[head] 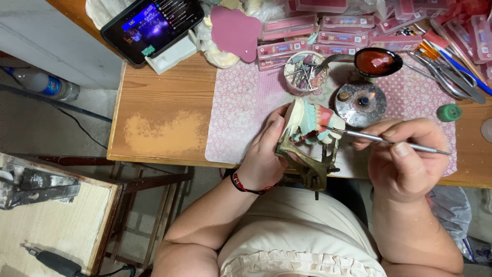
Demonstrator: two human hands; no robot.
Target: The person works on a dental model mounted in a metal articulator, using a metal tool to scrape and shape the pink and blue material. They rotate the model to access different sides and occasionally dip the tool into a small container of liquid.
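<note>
Two hands work: the left hand (264, 156) clamps the heavy, rigid brass articulator (307, 159) by its frame; the right hand (405, 159) pinches a thin metal wax carver (384, 139) against the fragile wax denture (318, 120).

Phone (152, 24), green bottle (449, 112) (capped), burner (361, 103)

Both arms are bare, no sleeves at all. The left hand (264, 159) has a thin red and black cord bracelet (245, 186) at the wrist. The right hand (405, 159) wears nothing, no rings or watch. The top (287, 231) is cream-coloured, with a little ruffled trim (287, 261) running along its edge.
</note>
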